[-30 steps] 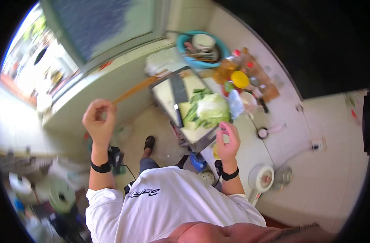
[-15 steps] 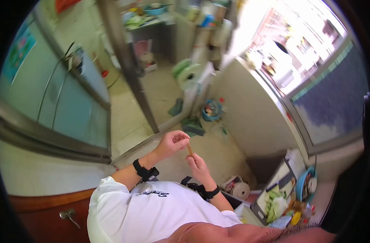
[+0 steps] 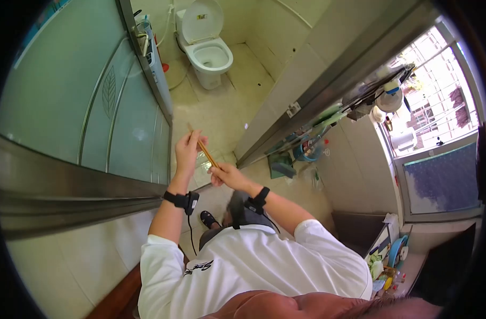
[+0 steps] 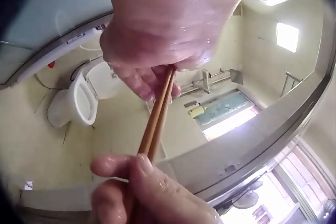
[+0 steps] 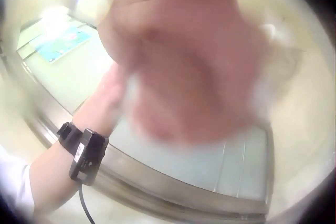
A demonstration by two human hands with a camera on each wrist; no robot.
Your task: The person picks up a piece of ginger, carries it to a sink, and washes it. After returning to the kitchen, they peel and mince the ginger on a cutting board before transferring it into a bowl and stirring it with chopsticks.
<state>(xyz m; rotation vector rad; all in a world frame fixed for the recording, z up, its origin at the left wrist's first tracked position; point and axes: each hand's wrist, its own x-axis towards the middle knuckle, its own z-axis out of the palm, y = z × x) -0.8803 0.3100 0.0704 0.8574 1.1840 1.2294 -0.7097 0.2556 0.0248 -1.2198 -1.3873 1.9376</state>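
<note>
A pair of brown wooden chopsticks (image 3: pixel 208 155) (image 4: pixel 156 116) runs slantwise between the two hands. Around their upper part the left hand (image 3: pixel 187 152) (image 4: pixel 163 29) curls its fingers, with a tip sticking out beyond it in the head view. The right hand (image 3: pixel 228 176) (image 4: pixel 152 190) pinches the lower part between thumb and fingers. Its skin looks wet in the left wrist view. In the right wrist view the right hand (image 5: pixel 184 71) is a large blur that hides the chopsticks.
Ahead is a doorway with a glass-panelled door (image 3: pixel 120 111) on the left and a metal frame (image 3: pixel 328 87) on the right. Beyond it stands a white toilet (image 3: pixel 211 56), lid up. A blue basin (image 3: pixel 308 150) is on the floor; vegetables (image 3: pixel 375 266) lie on the counter at lower right.
The view has turned from the counter and window to the bathroom doorway. Both hands, wide apart a second ago, have come together on the chopsticks.
</note>
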